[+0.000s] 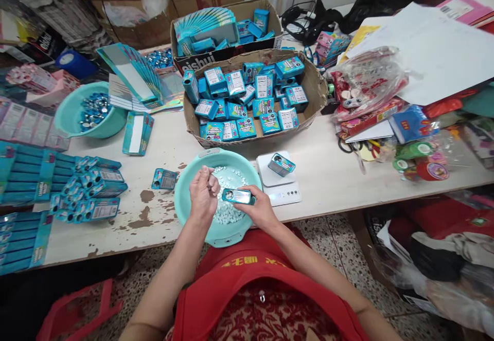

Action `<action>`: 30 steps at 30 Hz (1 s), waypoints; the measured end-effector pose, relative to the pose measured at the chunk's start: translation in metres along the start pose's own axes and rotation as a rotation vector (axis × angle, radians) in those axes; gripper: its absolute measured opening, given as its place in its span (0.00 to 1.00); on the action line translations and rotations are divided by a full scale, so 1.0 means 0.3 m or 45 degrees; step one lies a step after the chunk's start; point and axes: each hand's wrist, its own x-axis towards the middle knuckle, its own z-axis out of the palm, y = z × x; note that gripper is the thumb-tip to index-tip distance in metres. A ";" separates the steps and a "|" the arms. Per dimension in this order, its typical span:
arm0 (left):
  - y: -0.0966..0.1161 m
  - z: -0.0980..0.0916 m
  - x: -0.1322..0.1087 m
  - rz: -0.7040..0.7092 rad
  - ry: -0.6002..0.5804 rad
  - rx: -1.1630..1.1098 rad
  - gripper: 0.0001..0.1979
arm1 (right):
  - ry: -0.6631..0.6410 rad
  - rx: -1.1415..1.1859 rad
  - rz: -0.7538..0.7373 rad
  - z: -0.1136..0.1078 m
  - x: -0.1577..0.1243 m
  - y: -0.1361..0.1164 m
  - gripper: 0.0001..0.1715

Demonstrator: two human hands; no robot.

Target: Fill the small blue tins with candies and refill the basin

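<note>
A: What does the right hand (259, 206) hold?
B: A small blue box (236, 196), gripped between thumb and fingers at its right end. The box lies tilted over the bowl (183, 197), and pale pieces show through the opening at its left end.

A: And the left hand (204, 192)?
B: It is raised over the left part of the bowl, just beside the box, with its fingers curled closed. Whether anything lies within them cannot be told.

A: What does the bowl contain?
B: Loose, pale candies (230, 213), spread over its floor.

A: Which things surround it?
B: To the right, touching or nearly so, a white scale (283, 195) bearing a second box (281, 164). To the left, a third box (164, 179) lies flat on the table (324, 176). Behind stands an open carton (316, 94) of similar boxes. Farther left, a smaller bowl (118, 125) holds shiny blue pieces (94, 110).
</note>
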 end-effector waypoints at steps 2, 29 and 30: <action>0.005 -0.029 0.021 -0.056 0.024 -0.001 0.16 | 0.001 0.057 0.027 -0.013 -0.008 -0.009 0.19; -0.248 0.435 0.255 0.578 -1.282 2.328 0.11 | 0.734 0.227 0.400 -0.472 -0.246 0.086 0.24; -0.249 0.437 0.254 0.615 -1.305 2.358 0.12 | 0.742 0.227 0.400 -0.477 -0.248 0.093 0.24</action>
